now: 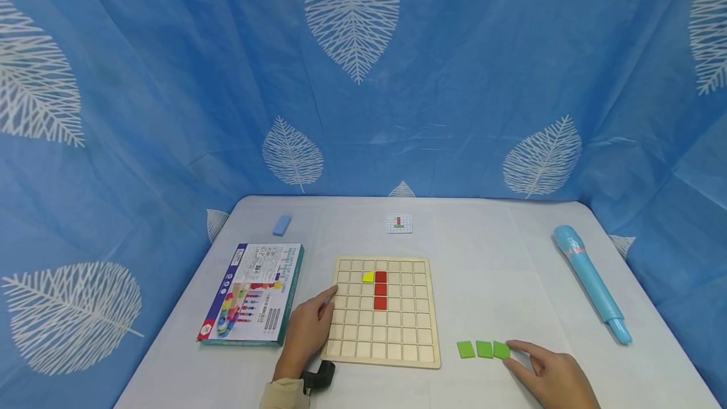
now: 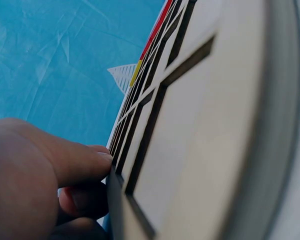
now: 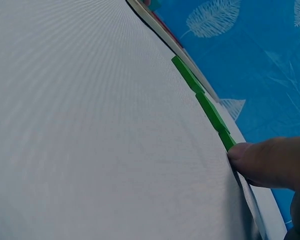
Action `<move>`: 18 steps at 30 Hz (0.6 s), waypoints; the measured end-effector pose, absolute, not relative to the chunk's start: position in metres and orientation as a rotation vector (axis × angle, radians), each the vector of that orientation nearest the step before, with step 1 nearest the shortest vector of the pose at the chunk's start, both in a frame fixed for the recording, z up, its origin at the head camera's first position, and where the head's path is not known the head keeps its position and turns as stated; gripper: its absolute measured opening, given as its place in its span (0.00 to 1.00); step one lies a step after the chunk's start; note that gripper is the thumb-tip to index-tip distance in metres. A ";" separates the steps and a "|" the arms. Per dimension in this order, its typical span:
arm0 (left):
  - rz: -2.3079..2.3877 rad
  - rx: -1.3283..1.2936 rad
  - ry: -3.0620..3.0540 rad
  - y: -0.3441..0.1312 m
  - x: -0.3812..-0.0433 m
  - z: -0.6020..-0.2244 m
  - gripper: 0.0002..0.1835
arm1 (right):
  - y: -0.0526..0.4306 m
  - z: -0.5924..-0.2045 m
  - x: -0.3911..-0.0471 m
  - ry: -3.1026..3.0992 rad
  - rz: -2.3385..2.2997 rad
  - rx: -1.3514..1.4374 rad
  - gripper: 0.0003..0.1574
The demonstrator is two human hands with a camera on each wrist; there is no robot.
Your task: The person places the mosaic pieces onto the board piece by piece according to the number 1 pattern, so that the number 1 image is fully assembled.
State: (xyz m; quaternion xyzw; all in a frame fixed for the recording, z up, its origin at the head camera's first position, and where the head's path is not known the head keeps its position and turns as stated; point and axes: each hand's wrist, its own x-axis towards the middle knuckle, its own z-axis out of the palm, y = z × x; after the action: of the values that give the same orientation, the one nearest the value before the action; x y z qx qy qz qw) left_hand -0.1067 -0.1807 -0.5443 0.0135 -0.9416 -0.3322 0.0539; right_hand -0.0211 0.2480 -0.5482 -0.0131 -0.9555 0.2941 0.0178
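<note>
My left hand point(image 1: 309, 327) rests at the left edge of a wooden grid board point(image 1: 379, 352), fingertips against its rim. One yellow piece point(image 1: 368, 277) with a slanted side sits in the board's grid, beside a column of red square tiles point(image 1: 380, 303). To the right of the board lie three green tiles point(image 1: 466, 349) in a row on the table. My right hand point(image 1: 553, 374) pinches the rightmost green tile point(image 1: 501, 350) between thumb and index finger. In the right wrist view a fingertip covers the end of that tile point(image 3: 227, 141).
A small pattern card point(image 1: 399, 223) lies behind the board. Left of it are a printed box point(image 1: 252, 295) and a blue block point(image 1: 281, 225). On the right lies a light-blue toy microphone point(image 1: 593, 283). A blue leaf-print curtain point(image 1: 443, 112) surrounds the white table point(image 1: 488, 238).
</note>
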 end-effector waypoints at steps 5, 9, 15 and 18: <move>-1.009 0.040 -2.868 -0.181 -0.107 -0.544 0.20 | 0.247 -0.549 -0.021 -2.956 0.906 -0.046 0.22; -1.012 0.047 -2.879 -0.181 -0.108 -0.543 0.20 | 0.247 -0.549 -0.023 -2.971 0.913 -0.069 0.23; -1.005 0.042 -2.879 -0.182 -0.107 -0.543 0.20 | 0.247 -0.549 -0.024 -2.955 0.907 -0.077 0.24; -1.002 0.042 -2.880 -0.182 -0.107 -0.543 0.20 | 0.246 -0.550 -0.025 -2.911 0.890 -0.061 0.22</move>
State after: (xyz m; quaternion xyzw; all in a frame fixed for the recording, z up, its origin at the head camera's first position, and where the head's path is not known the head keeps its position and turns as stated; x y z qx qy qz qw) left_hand -0.1074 -0.1817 -0.5433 0.0137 -0.9434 -0.3281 0.0460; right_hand -0.0246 0.2463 -0.5501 -0.0201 -0.9550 0.2919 0.0486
